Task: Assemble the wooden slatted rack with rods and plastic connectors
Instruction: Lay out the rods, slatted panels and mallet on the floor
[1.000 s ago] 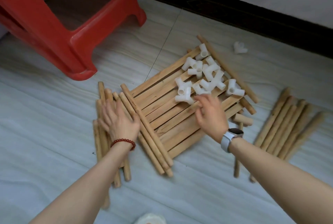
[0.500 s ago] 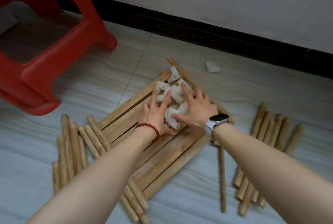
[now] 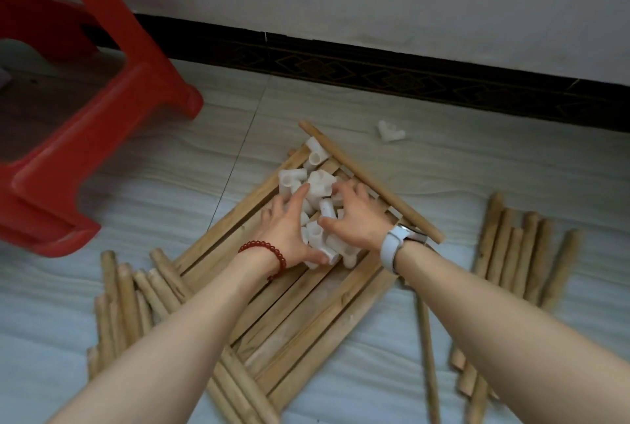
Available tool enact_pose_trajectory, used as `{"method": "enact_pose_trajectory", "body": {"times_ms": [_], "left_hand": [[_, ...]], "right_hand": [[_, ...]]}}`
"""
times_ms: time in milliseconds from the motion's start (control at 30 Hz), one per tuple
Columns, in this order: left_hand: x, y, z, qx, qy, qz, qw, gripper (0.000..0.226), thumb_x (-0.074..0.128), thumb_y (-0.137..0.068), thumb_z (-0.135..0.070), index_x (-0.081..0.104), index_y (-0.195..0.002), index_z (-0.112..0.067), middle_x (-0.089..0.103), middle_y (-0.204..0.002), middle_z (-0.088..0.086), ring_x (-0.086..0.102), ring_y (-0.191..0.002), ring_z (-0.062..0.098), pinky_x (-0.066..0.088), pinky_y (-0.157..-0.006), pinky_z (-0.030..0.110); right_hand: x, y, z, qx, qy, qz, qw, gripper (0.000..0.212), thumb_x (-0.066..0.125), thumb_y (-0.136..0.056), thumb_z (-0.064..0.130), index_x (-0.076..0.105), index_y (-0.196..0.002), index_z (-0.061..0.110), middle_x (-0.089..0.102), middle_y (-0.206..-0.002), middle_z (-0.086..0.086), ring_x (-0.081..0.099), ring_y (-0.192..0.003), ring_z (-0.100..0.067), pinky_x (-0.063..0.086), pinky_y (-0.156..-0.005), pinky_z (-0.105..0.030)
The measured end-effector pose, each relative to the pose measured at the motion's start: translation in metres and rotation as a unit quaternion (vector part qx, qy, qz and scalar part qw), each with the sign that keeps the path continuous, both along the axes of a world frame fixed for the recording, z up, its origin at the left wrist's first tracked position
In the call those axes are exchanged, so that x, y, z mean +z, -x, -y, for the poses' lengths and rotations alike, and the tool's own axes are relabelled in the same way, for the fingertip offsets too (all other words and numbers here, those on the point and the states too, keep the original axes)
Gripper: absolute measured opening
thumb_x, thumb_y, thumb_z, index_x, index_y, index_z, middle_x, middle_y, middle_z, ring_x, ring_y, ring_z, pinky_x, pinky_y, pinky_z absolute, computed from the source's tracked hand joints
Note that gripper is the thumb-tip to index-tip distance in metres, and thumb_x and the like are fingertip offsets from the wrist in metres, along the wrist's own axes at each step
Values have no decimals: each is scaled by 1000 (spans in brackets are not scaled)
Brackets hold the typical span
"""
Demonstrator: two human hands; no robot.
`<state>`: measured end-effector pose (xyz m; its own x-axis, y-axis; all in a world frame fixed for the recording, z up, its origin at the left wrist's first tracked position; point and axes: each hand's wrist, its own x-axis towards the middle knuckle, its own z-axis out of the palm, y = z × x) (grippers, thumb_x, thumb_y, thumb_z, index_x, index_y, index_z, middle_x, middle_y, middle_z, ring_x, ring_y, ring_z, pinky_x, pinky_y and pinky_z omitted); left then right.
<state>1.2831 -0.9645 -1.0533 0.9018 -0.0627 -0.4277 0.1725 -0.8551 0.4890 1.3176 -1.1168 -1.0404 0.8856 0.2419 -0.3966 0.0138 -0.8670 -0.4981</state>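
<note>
Left hand (image 3: pixel 284 231) and right hand (image 3: pixel 354 219), fingers spread, cupped round white connector pile (image 3: pixel 318 192) on slatted panel (image 3: pixel 306 314), gripping none

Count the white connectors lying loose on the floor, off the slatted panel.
1: a lone connector on the tile near the wall. The rest sit piled on the slatted panel between both hands; others may be hidden.
</note>
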Motion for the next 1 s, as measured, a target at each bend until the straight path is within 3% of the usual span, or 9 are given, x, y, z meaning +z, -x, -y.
{"method": "enact_pose_trajectory", "body": {"times_ms": [133,233,400,500,567,667,733,867,1000], "left_hand": [[-6,15,-3,49,102,19,993,105,83,-60,-35,16,-141,-35,18,-136,-8,32,-126,19,38,-88,29],[-6,26,-5,44,96,40,994,90,80,-64,-35,26,-135,-34,20,-119,-12,36,-113,12,39,-81,25],[-2,48,-5,57,97,105,988,66,74,-72,-35,40,-129,-32,28,-115,-14,39,-107,7,40,-73,18],[8,59,1,63,143,119,981,53,73,-74,-27,49,-122,-28,31,-117,-12,40,-103,5,36,-72,14],[14,68,8,60,174,111,977,46,73,-75,-23,51,-114,-32,31,-117,-12,42,-98,1,37,-74,13],[20,86,25,38,214,107,970,48,74,-71,-21,44,-97,-48,31,-109,-19,39,-95,-18,34,-69,0],[19,98,40,26,228,105,968,53,75,-69,-19,41,-91,-52,31,-108,-21,37,-93,-23,32,-70,-4],[12,123,82,-19,245,55,968,49,75,-69,-20,43,-96,-45,32,-110,-13,39,-92,-8,30,-77,-1],[6,133,146,-103,226,-13,969,47,71,-73,-28,48,-114,-32,28,-117,-9,42,-107,10,38,-89,19]], "right_hand": [[2,7,2,13,-47,-35,998,53,55,-88,40,35,-137,35,36,-137,-7,42,-122,-30,41,-99,-42],[5,16,3,-6,-126,-31,992,42,57,-89,35,46,-129,31,45,-128,-3,50,-112,-20,44,-92,-34],[11,34,7,-42,-208,-4,977,17,61,-86,30,52,-100,30,49,-108,5,49,-97,-10,39,-76,-22],[18,51,14,-75,-258,3,963,13,63,-85,28,53,-93,31,53,-107,4,49,-97,-8,38,-76,-14],[22,65,21,-97,-282,7,954,13,64,-84,28,54,-88,34,55,-104,4,51,-97,-6,39,-80,-14],[26,85,38,-121,-305,3,945,16,67,-82,24,56,-84,36,56,-98,7,52,-94,-2,38,-81,-9],[27,101,54,-144,-310,-9,940,16,68,-82,20,58,-83,32,58,-93,12,52,-93,-4,39,-83,-15],[26,142,97,-206,-289,-21,935,16,69,-82,18,60,-84,31,58,-89,15,53,-91,-4,40,-84,-15],[26,180,157,-303,-279,-28,911,17,66,-83,7,61,-84,24,59,-86,14,53,-83,3,39,-77,-9]]}}
